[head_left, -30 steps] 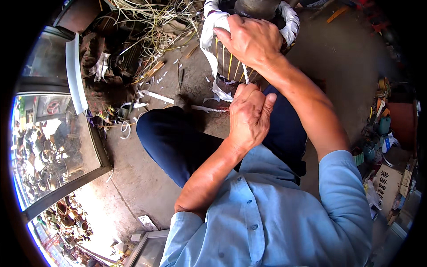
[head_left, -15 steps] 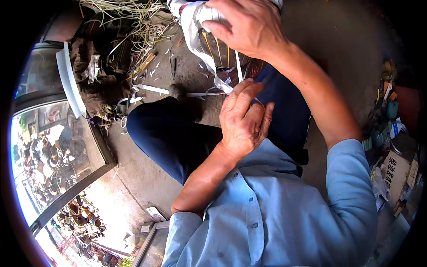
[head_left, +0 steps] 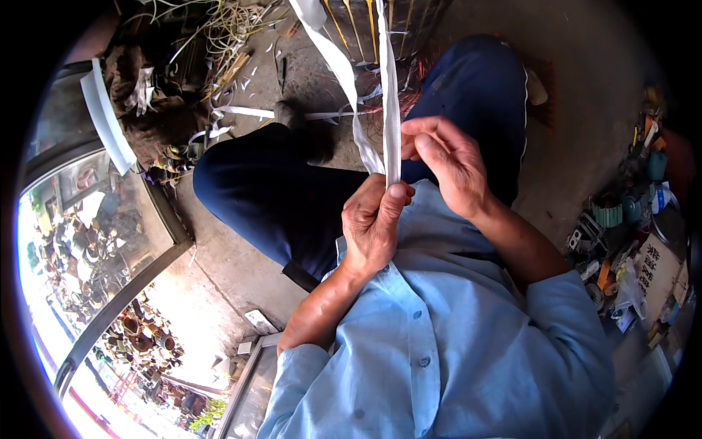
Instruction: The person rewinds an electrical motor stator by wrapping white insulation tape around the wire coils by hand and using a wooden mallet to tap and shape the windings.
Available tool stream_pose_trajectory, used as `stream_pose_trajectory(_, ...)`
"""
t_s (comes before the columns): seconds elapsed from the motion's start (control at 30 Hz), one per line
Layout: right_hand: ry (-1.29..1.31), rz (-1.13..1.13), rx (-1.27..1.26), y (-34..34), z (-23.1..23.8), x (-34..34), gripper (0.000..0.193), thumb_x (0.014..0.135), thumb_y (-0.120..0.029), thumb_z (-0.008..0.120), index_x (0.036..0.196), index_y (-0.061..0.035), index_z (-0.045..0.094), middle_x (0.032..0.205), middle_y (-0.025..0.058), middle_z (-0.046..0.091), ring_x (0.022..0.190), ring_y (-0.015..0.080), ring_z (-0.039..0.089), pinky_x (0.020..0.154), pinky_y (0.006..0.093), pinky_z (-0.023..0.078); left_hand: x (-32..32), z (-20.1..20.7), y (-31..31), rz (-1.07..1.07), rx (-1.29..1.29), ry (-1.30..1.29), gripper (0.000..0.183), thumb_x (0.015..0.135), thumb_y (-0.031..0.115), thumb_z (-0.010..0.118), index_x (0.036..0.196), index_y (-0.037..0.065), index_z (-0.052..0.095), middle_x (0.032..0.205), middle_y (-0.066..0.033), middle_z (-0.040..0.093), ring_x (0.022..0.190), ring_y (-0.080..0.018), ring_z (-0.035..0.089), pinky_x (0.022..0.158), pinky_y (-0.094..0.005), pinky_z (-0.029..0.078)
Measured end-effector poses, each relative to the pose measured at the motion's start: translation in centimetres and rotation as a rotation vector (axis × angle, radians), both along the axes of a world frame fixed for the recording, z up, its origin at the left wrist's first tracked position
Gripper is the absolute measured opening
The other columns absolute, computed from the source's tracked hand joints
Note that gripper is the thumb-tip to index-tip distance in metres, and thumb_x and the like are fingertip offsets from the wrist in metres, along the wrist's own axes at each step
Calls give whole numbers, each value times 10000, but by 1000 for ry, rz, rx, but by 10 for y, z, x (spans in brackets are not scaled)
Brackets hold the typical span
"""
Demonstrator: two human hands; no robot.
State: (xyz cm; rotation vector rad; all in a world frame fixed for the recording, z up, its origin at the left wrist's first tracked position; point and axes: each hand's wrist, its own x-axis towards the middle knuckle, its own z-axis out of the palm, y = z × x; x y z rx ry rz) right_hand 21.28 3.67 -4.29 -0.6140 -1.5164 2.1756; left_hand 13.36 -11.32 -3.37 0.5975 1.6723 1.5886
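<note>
My left hand (head_left: 371,223) is closed in front of my shirt, its thumb pressed on a flat white strap (head_left: 390,95). The strap runs up taut out of view at the top, and another length hangs in a loose curve to the same hand. Just right of the strap is my right hand (head_left: 457,164), its fingers loosely bent and apart, with nothing seen in them. At the top edge, between my knees, stands a dark round container (head_left: 413,25) with yellow strips down its side.
White strap scraps (head_left: 245,111) and tangled pale strips (head_left: 227,36) lie on the floor at the far left. A glass-paned frame (head_left: 110,219) stands left. Cluttered tools and boxes (head_left: 607,212) are heaped right.
My right hand has come down from the top of the container to beside the strap. My left hand has turned thumb up, lower, and the strap now stands straighter above it.
</note>
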Motion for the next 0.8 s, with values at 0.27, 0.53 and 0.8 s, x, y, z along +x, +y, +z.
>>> stream_pose_trajectory(0.27,-11,107,-329,15,12,-37,135,976,-137,668,1022,-13,695,887,36,697,798,70,637,702,238,504,0,-4,-10,-67,66,-172,412,1042,322,596,869,-41,688,853,-72,661,797,-131,585,723,-280,461)
stream_pose_trajectory(0.53,85,-103,-321,56,12,-88,131,930,-172,731,961,-46,713,826,4,695,703,60,616,615,217,482,2,3,-8,-109,-9,-87,449,1036,343,600,818,-42,677,854,-95,675,781,-145,578,734,-295,462)
stream_pose_trajectory(0.8,95,-280,-295,68,32,-105,178,879,-171,772,929,-20,691,764,4,652,617,55,556,545,211,438,3,13,1,-185,25,20,424,1031,323,612,837,-46,688,824,-86,666,753,-142,575,680,-293,454)
